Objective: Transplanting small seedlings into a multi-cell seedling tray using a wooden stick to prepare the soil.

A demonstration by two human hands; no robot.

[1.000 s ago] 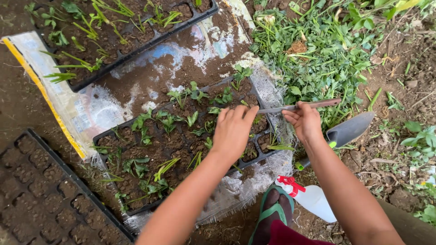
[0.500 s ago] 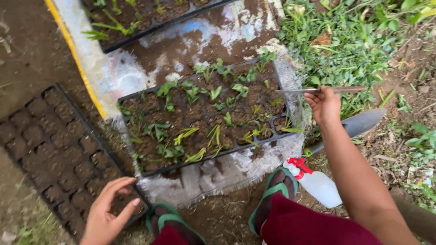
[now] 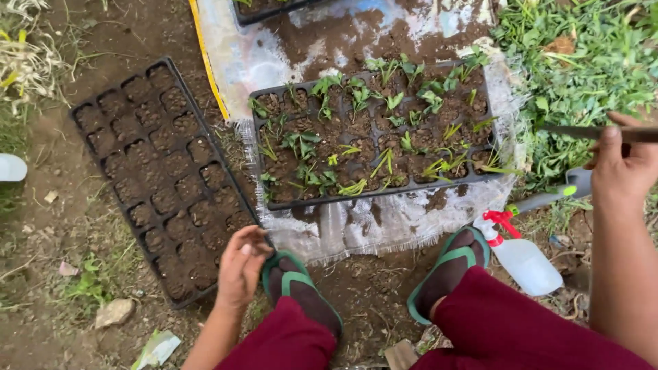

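Outdoors, in flat daylight: bare brown soil throughout, leafy green weeds at two o'clock, dry grass at ten.

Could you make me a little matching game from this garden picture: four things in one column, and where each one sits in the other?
Things:
1. seedling tray
2. soil-filled tray
3. spray bottle
4. thin stick

Places:
A. held in the right hand
B. on the ground beside the right sandal
C. on the plastic sheet
D. its near edge touched by the left hand

Pairs: 1-C, 2-D, 3-B, 4-A
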